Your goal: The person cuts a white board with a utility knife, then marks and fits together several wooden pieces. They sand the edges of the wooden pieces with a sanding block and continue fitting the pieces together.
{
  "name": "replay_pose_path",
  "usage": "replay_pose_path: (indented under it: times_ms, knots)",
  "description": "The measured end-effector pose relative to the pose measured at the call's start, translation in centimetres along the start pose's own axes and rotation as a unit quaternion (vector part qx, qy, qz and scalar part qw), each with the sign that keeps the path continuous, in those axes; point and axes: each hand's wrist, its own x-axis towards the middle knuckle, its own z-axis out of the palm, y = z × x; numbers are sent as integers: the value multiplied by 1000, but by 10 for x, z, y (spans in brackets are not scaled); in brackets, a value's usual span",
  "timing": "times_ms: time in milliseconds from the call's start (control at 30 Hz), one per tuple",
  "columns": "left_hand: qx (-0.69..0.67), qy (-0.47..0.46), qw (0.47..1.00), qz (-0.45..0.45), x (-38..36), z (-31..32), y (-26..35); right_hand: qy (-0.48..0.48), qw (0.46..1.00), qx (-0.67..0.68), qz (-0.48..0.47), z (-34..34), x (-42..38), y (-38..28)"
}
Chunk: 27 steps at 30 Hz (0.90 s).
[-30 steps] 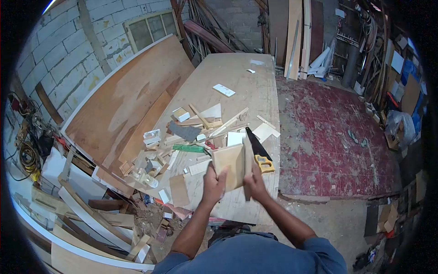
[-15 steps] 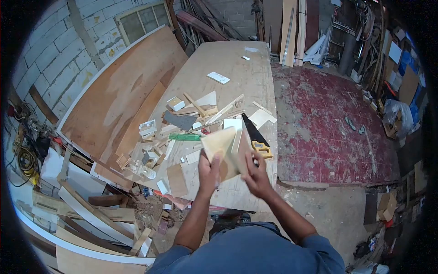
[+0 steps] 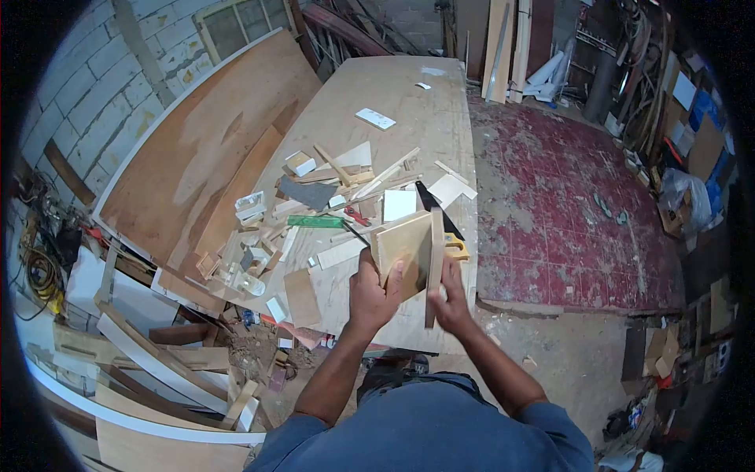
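Observation:
Over the near edge of the workbench I hold up a small wooden assembly (image 3: 406, 245), made of a pale board with a narrower upright board (image 3: 435, 252) along its right side. My left hand (image 3: 373, 295) is closed on its left edge, thumb across the face. On the right, my right hand (image 3: 451, 301) grips the upright board from outside. Just behind the assembly lies a handsaw with a yellow handle (image 3: 456, 247), partly hidden. A white block (image 3: 399, 205), red-handled pliers (image 3: 357, 216) and a green strip (image 3: 315, 222) rest close by.
Wood offcuts and a grey sheet (image 3: 307, 193) clutter the middle of the workbench (image 3: 401, 94). A large plywood sheet (image 3: 197, 149) leans along its left side. Scrap timber (image 3: 149, 358) is piled at lower left. Sandals (image 3: 612, 211) lie on the red floor (image 3: 558, 228).
The wooden assembly has turned in my hands, so its narrow board now stands upright at the right. Both hands have shifted slightly right and kept hold of it.

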Motion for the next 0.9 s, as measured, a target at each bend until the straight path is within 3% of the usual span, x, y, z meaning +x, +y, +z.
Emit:
replay_pose_path:
  times_ms: [200,500,733,900]
  knots:
    - [34,46,998,30,5,-15,4,-33,999,18,-13,1,7,2]
    - [43,-12,998,38,1,-25,34,43,992,38,-115,-23,79,-38]
    - [40,-10,997,64,3,-27,42,54,990,109,-76,-14,77,-49]
    - [34,1,997,69,6,-25,38,46,993,82,-71,-6,69,-39]
